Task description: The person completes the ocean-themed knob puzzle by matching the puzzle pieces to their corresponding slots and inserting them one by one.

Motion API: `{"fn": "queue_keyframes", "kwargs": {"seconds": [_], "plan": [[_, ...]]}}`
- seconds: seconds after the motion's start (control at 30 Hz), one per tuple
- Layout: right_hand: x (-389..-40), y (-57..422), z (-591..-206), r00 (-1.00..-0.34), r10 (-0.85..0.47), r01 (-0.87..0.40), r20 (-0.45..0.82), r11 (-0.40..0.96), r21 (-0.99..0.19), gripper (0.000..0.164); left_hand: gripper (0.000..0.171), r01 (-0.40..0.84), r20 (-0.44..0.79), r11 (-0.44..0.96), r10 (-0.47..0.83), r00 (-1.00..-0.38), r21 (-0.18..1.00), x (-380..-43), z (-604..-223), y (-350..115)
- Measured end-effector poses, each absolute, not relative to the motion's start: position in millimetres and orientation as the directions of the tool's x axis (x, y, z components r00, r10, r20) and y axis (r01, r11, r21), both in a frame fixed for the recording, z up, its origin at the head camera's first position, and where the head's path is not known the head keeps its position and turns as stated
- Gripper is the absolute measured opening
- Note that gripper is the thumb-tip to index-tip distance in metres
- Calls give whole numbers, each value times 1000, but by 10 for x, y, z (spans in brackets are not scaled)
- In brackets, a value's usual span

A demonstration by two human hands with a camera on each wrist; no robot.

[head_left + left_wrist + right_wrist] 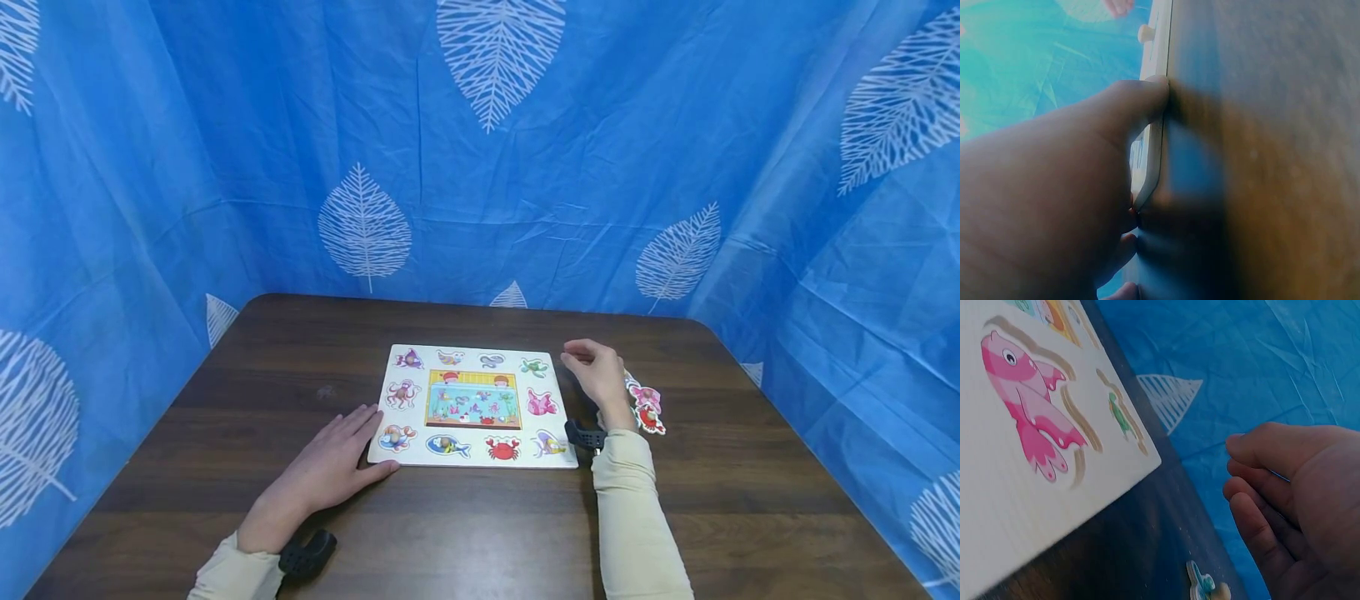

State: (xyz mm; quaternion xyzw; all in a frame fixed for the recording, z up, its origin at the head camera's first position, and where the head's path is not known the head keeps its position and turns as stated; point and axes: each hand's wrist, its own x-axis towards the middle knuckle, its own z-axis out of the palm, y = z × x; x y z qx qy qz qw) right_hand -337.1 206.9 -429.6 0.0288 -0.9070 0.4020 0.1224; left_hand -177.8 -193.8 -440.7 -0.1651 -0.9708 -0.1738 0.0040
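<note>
A white wooden peg puzzle board (468, 458) with sea-animal shapes lies on the table. My left hand (330, 462) rests at its lower left corner, fingers stretched along the left side and thumb on the front edge. In the left wrist view the thumb (1141, 97) touches the board's edge. My right hand (596, 375) hovers beside the upper right corner, its fingers loosely bent around nothing. Bare recesses with a printed pink fish (1022, 400) and a green turtle (1121, 415) show in the right wrist view. A turquoise knobbed piece (1199, 581) lies below that hand.
Loose puzzle pieces, among them a pink one (647, 397) and a red crab (649, 419), lie right of the board, partly behind the right wrist. The dark wooden table (465, 533) is bordered by a blue curtain (465, 183) with white leaves.
</note>
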Motion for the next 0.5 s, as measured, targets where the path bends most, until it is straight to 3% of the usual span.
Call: {"fn": "queue_keyframes", "kwargs": {"seconds": [0.5], "plan": [[-3338, 2248, -4338, -957, 127, -93, 259, 713, -695, 27, 83, 300, 47, 890, 303, -952, 343, -1784, -4416, -1932]]}}
